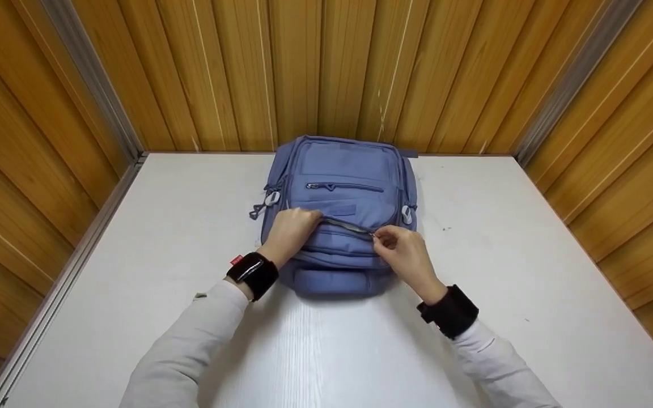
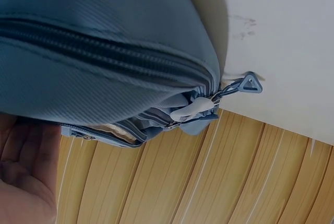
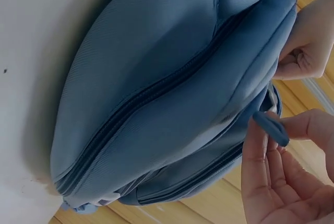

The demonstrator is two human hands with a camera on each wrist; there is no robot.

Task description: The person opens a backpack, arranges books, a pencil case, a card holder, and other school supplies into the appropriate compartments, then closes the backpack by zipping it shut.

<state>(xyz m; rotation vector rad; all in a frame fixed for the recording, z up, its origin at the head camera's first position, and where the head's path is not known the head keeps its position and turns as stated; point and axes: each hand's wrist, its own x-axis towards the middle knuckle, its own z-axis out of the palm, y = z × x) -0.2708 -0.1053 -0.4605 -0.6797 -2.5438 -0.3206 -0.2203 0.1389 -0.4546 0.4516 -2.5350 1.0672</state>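
A blue backpack (image 1: 340,164) lies on the white table with its front facing up. Across its lower front, a pocket opening (image 1: 346,226) gapes a little between the two hands. My left hand (image 1: 292,229) grips the fabric at the left end of this opening; its fingertips are hidden there. At the right end, my right hand (image 1: 408,252) pinches a zipper pull. The right wrist view shows this blue zipper pull (image 3: 271,129) between thumb and index finger, with the other fingers curled below.
A shorter zipper (image 1: 355,186) crosses the upper front of the backpack. White buckles (image 1: 272,198) sit at its sides, and a triangular blue pull (image 2: 251,83) hangs off the left one. Wood-patterned walls (image 1: 338,73) enclose the white table (image 1: 502,255) at the back and sides.
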